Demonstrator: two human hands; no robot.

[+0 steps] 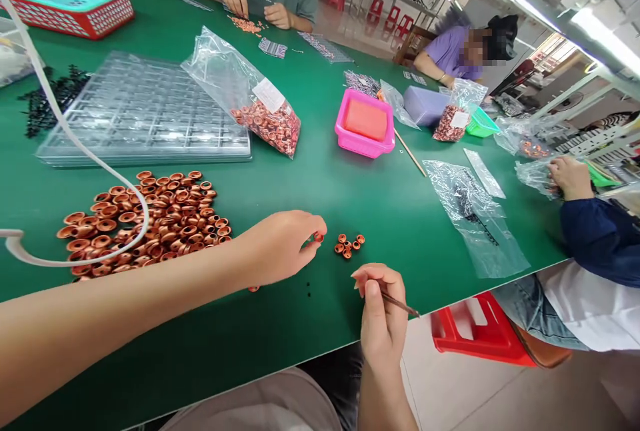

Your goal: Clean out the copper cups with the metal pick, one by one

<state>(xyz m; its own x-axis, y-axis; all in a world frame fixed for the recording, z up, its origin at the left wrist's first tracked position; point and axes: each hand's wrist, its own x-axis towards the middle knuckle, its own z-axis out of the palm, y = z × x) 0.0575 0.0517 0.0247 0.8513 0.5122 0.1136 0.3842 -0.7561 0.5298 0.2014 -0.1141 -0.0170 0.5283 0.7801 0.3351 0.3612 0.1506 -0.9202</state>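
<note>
My left hand (283, 244) reaches across the table, with thumb and fingertips pinched on a small copper-coloured cup piece (319, 236). A little to its right lies a small group of copper cup pieces (347, 252). My right hand (383, 311), at the table's front edge, is closed around a thin dark stick-like tool (401, 305); its tip is hidden by the fingers. Between the hands, two tiny black bits (309, 290) rest on the green tabletop (280, 324). Left of my left hand spreads a large pile of copper cup pieces (170, 211), partly covered by my forearm.
A white tube (90, 141) loops over the pile. Behind are stacked clear plastic trays (150, 104), a bag of copper pieces (270, 121) and a pink basket (365, 144). A clear bag with black parts (475, 218) lies right. Several people sit around the table.
</note>
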